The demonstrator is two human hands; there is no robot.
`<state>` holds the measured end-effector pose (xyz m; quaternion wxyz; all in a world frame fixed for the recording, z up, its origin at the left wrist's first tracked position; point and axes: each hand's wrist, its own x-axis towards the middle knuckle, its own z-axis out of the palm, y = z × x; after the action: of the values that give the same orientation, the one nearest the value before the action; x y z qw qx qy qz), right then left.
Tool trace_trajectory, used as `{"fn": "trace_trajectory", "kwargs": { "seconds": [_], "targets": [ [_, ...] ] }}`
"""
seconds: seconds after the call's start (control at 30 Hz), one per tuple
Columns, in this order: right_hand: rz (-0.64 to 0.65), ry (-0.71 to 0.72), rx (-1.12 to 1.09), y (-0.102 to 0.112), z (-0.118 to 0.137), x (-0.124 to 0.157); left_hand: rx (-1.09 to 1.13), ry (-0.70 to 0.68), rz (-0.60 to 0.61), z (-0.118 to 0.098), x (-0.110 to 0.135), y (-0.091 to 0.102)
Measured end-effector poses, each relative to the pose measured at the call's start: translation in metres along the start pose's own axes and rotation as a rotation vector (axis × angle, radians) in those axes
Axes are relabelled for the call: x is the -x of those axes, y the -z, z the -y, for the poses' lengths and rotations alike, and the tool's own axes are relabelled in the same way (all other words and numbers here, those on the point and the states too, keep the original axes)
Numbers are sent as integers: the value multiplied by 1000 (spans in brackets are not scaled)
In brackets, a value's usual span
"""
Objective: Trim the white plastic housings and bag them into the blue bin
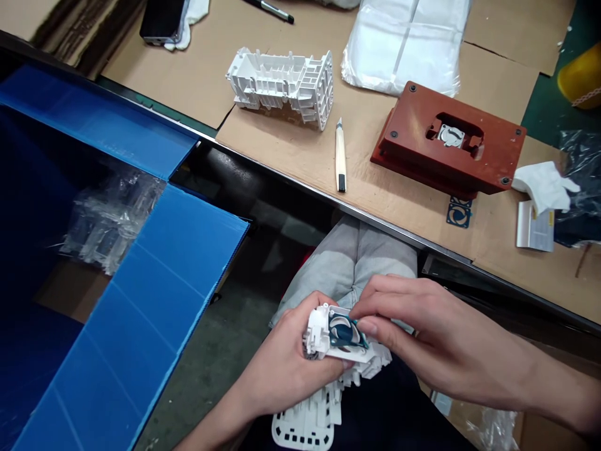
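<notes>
My left hand [286, 360] is wrapped round a white ribbed plastic housing [323, 401] held over my lap, its narrow end up. My right hand [413, 326] pinches a small dark blue gasket [345, 332] and presses it against that top end with thumb and fingertips. A second identical white housing [284, 84] lies on its side on the cardboard-covered table [263, 134]. A red-brown fixture block [448, 141] with a metal insert in its recess sits to the right, another dark gasket [459, 214] just below it.
A utility knife [340, 156] lies near the table edge. A blue corrugated bin [117, 250] with clear bags inside stands on my left. White bagged sheets [406, 41], a phone [162, 20], a pen [275, 9], a white glove [544, 185] and a yellow container [582, 75] lie farther back.
</notes>
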<state>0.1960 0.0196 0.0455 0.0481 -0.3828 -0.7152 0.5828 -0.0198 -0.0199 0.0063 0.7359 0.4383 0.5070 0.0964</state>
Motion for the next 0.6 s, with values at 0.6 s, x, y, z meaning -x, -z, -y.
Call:
{"fn": "trace_trajectory", "kwargs": {
  "seconds": [0.6],
  "targets": [
    [109, -58, -1, 5, -3, -3, -102, -14, 90, -8, -4, -5]
  ]
}}
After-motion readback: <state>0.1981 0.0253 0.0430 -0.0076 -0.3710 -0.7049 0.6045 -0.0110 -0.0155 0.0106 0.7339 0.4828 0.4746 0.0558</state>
